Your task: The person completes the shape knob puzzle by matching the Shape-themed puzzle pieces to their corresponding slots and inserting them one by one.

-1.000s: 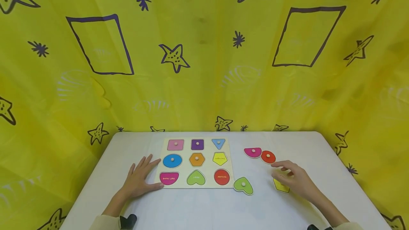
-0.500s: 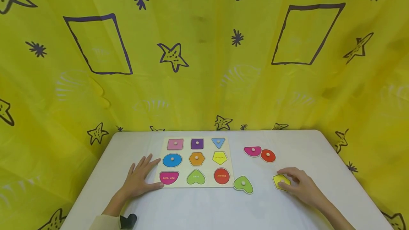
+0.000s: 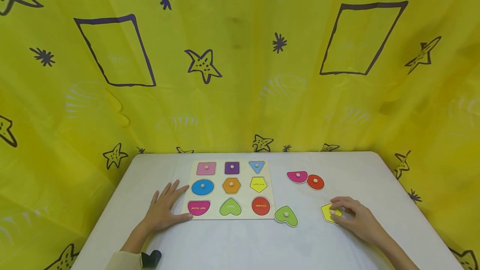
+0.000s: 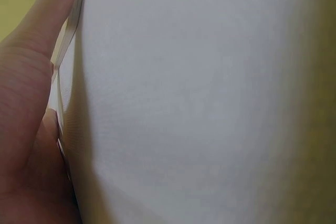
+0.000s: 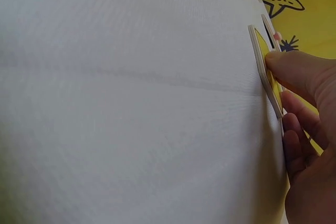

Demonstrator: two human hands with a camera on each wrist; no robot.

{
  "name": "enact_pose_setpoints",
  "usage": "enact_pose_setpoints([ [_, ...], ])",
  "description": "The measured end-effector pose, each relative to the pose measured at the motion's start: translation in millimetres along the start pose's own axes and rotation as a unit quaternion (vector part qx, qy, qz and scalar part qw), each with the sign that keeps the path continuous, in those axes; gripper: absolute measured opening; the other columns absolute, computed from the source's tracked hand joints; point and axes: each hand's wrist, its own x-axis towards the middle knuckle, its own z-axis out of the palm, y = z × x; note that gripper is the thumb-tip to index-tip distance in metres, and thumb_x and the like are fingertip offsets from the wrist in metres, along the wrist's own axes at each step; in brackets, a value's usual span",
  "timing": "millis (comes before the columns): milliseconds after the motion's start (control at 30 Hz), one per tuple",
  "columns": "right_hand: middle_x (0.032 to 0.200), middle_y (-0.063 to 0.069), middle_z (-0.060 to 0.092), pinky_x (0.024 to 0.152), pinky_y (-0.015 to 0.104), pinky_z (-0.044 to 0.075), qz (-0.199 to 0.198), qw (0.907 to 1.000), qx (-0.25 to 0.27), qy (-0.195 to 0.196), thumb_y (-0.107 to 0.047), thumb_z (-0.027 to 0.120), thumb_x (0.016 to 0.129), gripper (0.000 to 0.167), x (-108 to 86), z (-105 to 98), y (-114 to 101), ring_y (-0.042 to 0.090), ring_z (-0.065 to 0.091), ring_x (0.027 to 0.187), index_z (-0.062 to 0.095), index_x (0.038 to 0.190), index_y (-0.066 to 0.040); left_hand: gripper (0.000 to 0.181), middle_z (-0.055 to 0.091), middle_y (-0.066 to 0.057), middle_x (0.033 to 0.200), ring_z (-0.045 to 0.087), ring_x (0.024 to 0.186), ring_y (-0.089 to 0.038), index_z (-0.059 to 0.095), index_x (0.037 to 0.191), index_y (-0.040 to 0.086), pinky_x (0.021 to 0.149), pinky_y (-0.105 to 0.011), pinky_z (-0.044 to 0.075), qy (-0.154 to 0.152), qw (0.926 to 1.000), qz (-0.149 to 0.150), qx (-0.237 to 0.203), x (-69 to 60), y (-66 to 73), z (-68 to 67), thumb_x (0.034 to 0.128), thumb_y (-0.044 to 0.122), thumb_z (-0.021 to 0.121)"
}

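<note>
A cream shape puzzle board lies on the white table. My left hand rests at its left edge, fingers spread, with the thumb near the lower left corner; in the left wrist view the thumb lies along the board's side. To the right, my right hand pinches at the knob of a yellow pentagon piece, which lies flat or nearly so. In the right wrist view the thumb meets the face of the pentagon piece; its fingers curl behind, partly hiding the contact.
Loose knobbed pieces lie right of the board: a green heart by its lower right corner, a magenta half round and a red circle farther back. A yellow patterned curtain stands behind the table.
From above the space between the red circle and pentagon, my right hand has come down onto the pentagon and its fingers have drawn in at the knob. The left hand stays put.
</note>
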Motion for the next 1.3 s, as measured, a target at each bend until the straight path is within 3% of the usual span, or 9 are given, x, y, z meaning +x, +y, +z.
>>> enact_pose_setpoints([
  [233,0.121,-0.003,0.069,0.089,0.002,0.039,0.025,0.9996,-0.007,-0.012,-0.031,0.085,0.086,0.014,0.2,1,3,0.005,0.057,0.112,0.075,0.096,-0.030,0.098,0.034,-0.024,0.162,0.020,0.150,-0.052,0.050,0.152,0.023,0.113,-0.079,0.006,0.021,0.9995,0.022,-0.004,0.9,-5.4,6.2,0.0713,0.069,0.079],
  [667,0.124,0.001,0.070,0.092,0.007,0.040,0.050,0.9985,-0.010,-0.019,-0.035,0.083,0.087,0.016,-0.1,0,2,0.033,0.059,0.121,0.078,0.099,-0.025,0.098,0.031,-0.021,0.164,0.018,0.152,-0.049,0.049,0.153,0.023,0.115,-0.077,0.004,0.011,0.9999,0.008,0.002,0.6,-5.5,6.3,0.0716,0.070,0.078],
  [733,0.125,0.003,0.070,0.099,0.018,0.045,0.058,0.9980,-0.009,-0.022,-0.034,0.083,0.088,0.017,0.3,0,2,0.035,0.058,0.123,0.078,0.100,-0.024,0.098,0.032,-0.021,0.164,0.018,0.151,-0.049,0.049,0.152,0.023,0.115,-0.077,0.004,0.016,0.9998,0.010,0.002,0.8,-6.5,7.5,0.0708,0.070,0.078],
  [800,0.126,0.006,0.069,0.106,0.037,0.046,0.069,0.9973,-0.001,-0.024,-0.033,0.083,0.088,0.018,0.8,2,2,0.037,0.057,0.126,0.079,0.101,-0.022,0.099,0.032,-0.023,0.163,0.019,0.151,-0.051,0.050,0.152,0.022,0.114,-0.078,0.005,0.017,0.9998,0.013,-0.005,0.6,-5.2,5.8,0.0709,0.069,0.079],
  [867,0.128,0.009,0.068,0.108,0.056,0.043,0.079,0.9965,0.008,-0.028,-0.031,0.082,0.089,0.018,0.9,2,1,0.040,0.055,0.128,0.079,0.101,-0.019,0.098,0.033,-0.024,0.163,0.020,0.150,-0.051,0.051,0.152,0.020,0.114,-0.079,0.005,0.015,0.9998,0.012,-0.010,0.3,-2.6,3.4,0.0711,0.067,0.080],
  [933,0.128,0.012,0.068,0.106,0.066,0.039,0.082,0.9961,0.019,-0.027,-0.027,0.082,0.089,0.017,0.8,3,0,0.043,0.054,0.129,0.079,0.101,-0.016,0.098,0.033,-0.024,0.163,0.020,0.150,-0.052,0.051,0.152,0.019,0.114,-0.079,0.004,0.008,0.9999,0.008,-0.012,-0.2,0.3,-0.1,0.0722,0.065,0.080],
  [1033,0.127,0.011,0.069,0.106,0.065,0.040,0.079,0.9965,0.010,-0.025,-0.025,0.082,0.089,0.014,0.8,3,-2,0.042,0.055,0.128,0.079,0.100,-0.016,0.097,0.032,-0.023,0.164,0.019,0.151,-0.051,0.050,0.153,0.019,0.115,-0.077,0.004,0.002,1.0000,0.003,-0.008,-0.7,2.5,-2.1,0.0732,0.065,0.079],
  [1167,0.122,0.005,0.071,0.102,0.041,0.052,0.066,0.9974,-0.017,-0.021,-0.025,0.083,0.088,0.012,2.5,2,-4,0.036,0.060,0.122,0.079,0.098,-0.020,0.097,0.033,-0.024,0.163,0.021,0.149,-0.052,0.051,0.152,0.017,0.114,-0.079,0.005,0.013,0.9998,0.012,-0.008,-1.1,2.3,-0.5,0.0725,0.064,0.080],
  [1300,0.120,0.001,0.071,0.090,0.024,0.054,0.052,0.9982,-0.025,-0.017,-0.024,0.083,0.088,0.011,6.8,-1,-8,0.031,0.063,0.116,0.079,0.097,-0.021,0.097,0.034,-0.024,0.162,0.021,0.149,-0.053,0.051,0.152,0.017,0.113,-0.079,0.005,0.016,0.9997,0.014,-0.009,-0.9,1.6,0.7,0.0719,0.065,0.080],
])
